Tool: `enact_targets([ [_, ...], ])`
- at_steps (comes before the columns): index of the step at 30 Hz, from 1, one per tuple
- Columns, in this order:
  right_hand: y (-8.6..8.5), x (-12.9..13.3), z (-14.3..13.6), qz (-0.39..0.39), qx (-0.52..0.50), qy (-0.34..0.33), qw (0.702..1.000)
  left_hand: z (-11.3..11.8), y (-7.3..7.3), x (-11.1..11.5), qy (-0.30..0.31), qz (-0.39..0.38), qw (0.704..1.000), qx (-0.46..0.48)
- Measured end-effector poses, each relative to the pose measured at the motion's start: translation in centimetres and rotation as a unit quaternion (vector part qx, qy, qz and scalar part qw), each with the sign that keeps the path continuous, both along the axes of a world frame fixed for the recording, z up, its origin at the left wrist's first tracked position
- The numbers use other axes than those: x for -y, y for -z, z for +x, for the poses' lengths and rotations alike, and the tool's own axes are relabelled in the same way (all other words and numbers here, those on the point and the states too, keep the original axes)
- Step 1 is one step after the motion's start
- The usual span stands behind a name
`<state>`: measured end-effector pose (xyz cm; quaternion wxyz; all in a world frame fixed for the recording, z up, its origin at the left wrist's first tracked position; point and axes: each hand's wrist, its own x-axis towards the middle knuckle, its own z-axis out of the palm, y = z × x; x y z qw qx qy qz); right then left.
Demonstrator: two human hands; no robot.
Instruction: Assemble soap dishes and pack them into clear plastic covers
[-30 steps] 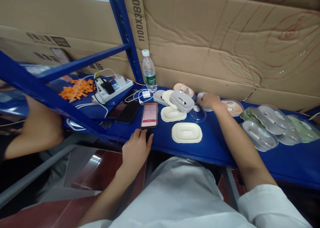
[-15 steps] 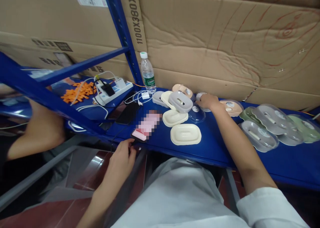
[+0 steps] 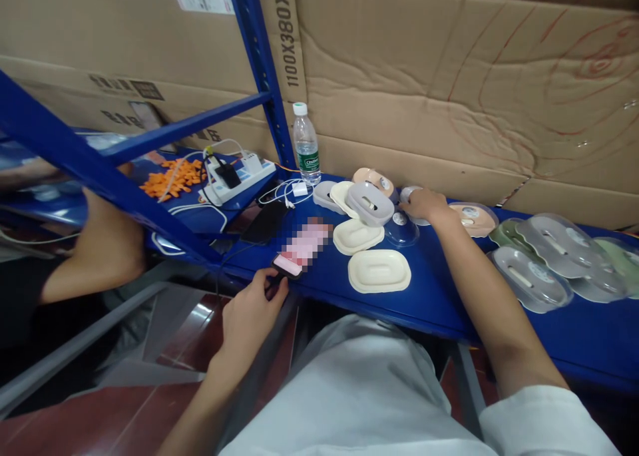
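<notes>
My left hand point(image 3: 254, 303) is at the shelf's front edge, thumb and fingers closed on the near end of a phone point(image 3: 289, 264) whose screen is lit pink. Reaching to the back, my right hand point(image 3: 422, 204) has its fingers curled over a clear lid point(image 3: 410, 195); what exactly they grip is partly hidden. Just left of that hand are a clear dome point(image 3: 402, 229) and a grey oval case point(image 3: 370, 204) resting on other cases. Two cream oval trays, one nearer point(image 3: 379, 271) and one farther point(image 3: 357, 236), lie in front of the grey case.
A water bottle point(image 3: 306, 146) stands by the cardboard point(image 3: 399, 70). Several lidded cases point(image 3: 532, 277) lie at the right. Leftward are a dark phone point(image 3: 263, 223), cables, a power strip point(image 3: 239, 182), orange pieces point(image 3: 174, 178), a blue frame point(image 3: 190, 130) and another person's arm point(image 3: 100, 249).
The view has shifted slightly, so the shelf items appear farther right. My left hand has moved up and its fingers have closed at the phone's end. My right hand stays at the back.
</notes>
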<state>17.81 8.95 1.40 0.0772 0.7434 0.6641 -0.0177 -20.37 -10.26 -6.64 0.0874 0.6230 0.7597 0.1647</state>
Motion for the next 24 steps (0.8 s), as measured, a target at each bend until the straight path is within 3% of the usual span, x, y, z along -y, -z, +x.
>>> enact_targets([
  [18,0.3,-0.1,-0.2,0.004,0.017,0.011,1.000,0.2,1.4,-0.4,-0.006,0.088,0.995,0.042],
  [21,0.2,-0.1,-0.2,0.000,0.018,0.010,1.000,-0.2,0.1,-0.1,-0.022,0.098,0.993,0.065],
  [24,0.1,0.0,-0.4,-0.005,0.020,0.011,1.000,-1.1,-3.6,-1.8,-0.046,0.168,0.983,0.066],
])
